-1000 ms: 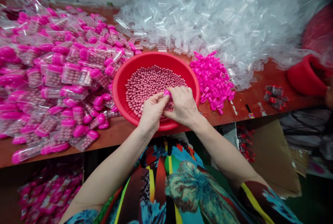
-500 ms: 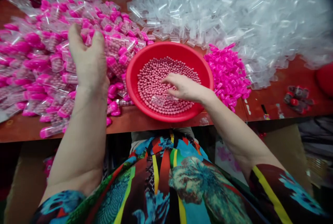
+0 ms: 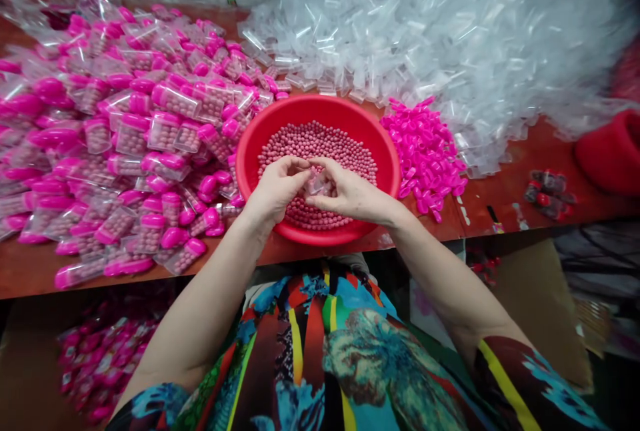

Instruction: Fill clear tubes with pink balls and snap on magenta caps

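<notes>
Over the red basin (image 3: 245, 184), my left hand (image 3: 280, 187) and my right hand (image 3: 353, 192) meet, fingers curled in toward each other. Between them is a small clear plastic container (image 3: 317, 184), partly hidden by the fingers; how full it is I cannot tell. Pink beads (image 3: 320, 141) cover the basin's bottom below the hands. Left of the basin lies a big heap of clear containers with pink caps (image 3: 165, 127), filled with beads. A smaller pile of loose bright pink caps (image 3: 427, 154) touches the basin's right side.
A large mound of clear plastic containers (image 3: 400, 31) spreads across the back right of the red-brown table (image 3: 490, 201). At the far right are a red container (image 3: 607, 151) and a few small dark items with red parts (image 3: 549, 194). More pink pieces (image 3: 110, 357) sit below the table at left.
My left hand has come from above the capped heap to the basin, meeting my right hand. My right hand has lifted a clear container from the beads.
</notes>
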The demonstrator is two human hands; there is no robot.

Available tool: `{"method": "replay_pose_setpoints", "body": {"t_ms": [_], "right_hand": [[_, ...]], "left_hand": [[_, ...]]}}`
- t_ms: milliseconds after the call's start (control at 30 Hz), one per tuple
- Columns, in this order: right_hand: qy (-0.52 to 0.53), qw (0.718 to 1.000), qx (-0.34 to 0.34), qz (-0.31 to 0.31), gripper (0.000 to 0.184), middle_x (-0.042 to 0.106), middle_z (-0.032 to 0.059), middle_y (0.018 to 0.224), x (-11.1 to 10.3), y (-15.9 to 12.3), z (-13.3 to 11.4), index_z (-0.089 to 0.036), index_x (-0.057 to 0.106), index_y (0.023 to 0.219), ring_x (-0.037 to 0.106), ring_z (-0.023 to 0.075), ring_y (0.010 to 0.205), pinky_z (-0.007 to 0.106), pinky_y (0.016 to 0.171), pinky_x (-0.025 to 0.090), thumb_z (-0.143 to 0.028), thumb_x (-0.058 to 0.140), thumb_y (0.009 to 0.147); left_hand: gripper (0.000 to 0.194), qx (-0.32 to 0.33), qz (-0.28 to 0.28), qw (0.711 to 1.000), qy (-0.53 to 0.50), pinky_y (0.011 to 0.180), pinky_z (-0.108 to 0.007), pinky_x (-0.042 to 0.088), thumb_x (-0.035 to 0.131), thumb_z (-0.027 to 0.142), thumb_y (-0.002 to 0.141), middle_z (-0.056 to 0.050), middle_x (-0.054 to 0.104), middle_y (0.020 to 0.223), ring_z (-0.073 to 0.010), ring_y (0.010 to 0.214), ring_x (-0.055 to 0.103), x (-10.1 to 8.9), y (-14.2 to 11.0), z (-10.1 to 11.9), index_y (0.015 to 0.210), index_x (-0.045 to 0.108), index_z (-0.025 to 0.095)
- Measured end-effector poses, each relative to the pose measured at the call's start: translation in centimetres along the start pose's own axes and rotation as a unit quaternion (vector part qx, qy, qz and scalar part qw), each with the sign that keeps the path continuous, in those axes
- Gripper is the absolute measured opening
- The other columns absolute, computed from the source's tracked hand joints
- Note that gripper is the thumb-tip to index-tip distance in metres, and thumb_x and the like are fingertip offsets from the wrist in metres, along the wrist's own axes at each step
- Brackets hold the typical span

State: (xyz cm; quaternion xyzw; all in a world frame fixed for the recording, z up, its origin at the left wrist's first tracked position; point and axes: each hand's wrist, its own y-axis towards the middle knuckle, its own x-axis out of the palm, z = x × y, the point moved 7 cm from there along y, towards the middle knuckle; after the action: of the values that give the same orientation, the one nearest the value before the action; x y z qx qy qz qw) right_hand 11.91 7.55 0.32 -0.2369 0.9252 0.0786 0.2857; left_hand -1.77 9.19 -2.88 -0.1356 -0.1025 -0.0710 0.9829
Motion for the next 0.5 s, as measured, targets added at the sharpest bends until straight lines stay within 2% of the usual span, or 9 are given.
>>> {"method": "replay_pose_setpoints", "body": {"t_ms": [67, 200, 367, 433, 500], "right_hand": [[0.017, 1.000, -0.010, 0.002, 0.052, 0.074, 0.0036, 0.101, -0.4, -1.0, 0.0, -0.019, 0.053, 0.140, 0.068, 0.0174, 0.083, 0.031, 0.072, 0.055, -0.032, 0.066, 0.092], [-0.015, 0.996, -0.015, 0.085, 0.027, 0.077, 0.0065, 0.107, -1.9, -2.2, 0.6, -0.019, 0.068, 0.119, 0.069, 0.0181, 0.087, 0.033, 0.078, 0.056, -0.029, 0.061, 0.095], [-0.024, 0.986, -0.008, 0.166, 0.033, 0.077, 0.0091, 0.109, -1.4, -2.3, 1.9, -0.015, 0.067, 0.121, 0.070, 0.0180, 0.086, 0.032, 0.077, 0.057, -0.031, 0.069, 0.093], [-0.050, 0.978, -0.001, 0.200, 0.028, 0.076, 0.0109, 0.112, -1.0, -2.5, 1.6, -0.013, 0.067, 0.119, 0.071, 0.0186, 0.096, 0.031, 0.084, 0.057, -0.026, 0.067, 0.094], [-0.089, 0.970, 0.023, 0.223, 0.023, 0.076, 0.0101, 0.117, -1.1, -2.6, 1.0, -0.013, 0.067, 0.117, 0.071, 0.0172, 0.105, 0.028, 0.093, 0.055, -0.026, 0.063, 0.098]], "left_hand": [[0.028, -0.037, 0.005, 0.998, -0.055, 0.058, -0.022, 0.049, 0.081, 0.017, 0.065, -0.002, 0.067, 0.078, -0.0112, 0.062, 0.062, 0.5, 0.2, -0.3, 0.089, 0.067, 0.014], [0.037, -0.044, 0.031, 0.997, -0.064, 0.060, -0.026, 0.055, 0.087, 0.018, 0.058, -0.002, 0.068, 0.076, -0.0127, 0.063, 0.065, 0.6, 0.5, -0.5, 0.090, 0.069, 0.011], [0.041, -0.037, 0.057, 0.997, -0.036, 0.068, -0.030, 0.058, 0.089, 0.025, 0.054, -0.005, 0.071, 0.079, -0.0156, 0.068, 0.068, 0.5, 0.0, 0.6, 0.087, 0.072, 0.009], [0.046, -0.064, 0.010, 0.998, -0.022, 0.070, -0.036, 0.060, 0.091, 0.029, 0.055, -0.006, 0.072, 0.083, -0.0201, 0.072, 0.070, 2.3, -0.3, 1.2, 0.093, 0.073, 0.010], [0.051, -0.099, -0.105, 0.989, -0.023, 0.074, -0.041, 0.061, 0.089, 0.037, 0.063, -0.009, 0.073, 0.097, -0.0259, 0.084, 0.071, 6.8, -0.6, 1.5, 0.105, 0.072, 0.012]]}}
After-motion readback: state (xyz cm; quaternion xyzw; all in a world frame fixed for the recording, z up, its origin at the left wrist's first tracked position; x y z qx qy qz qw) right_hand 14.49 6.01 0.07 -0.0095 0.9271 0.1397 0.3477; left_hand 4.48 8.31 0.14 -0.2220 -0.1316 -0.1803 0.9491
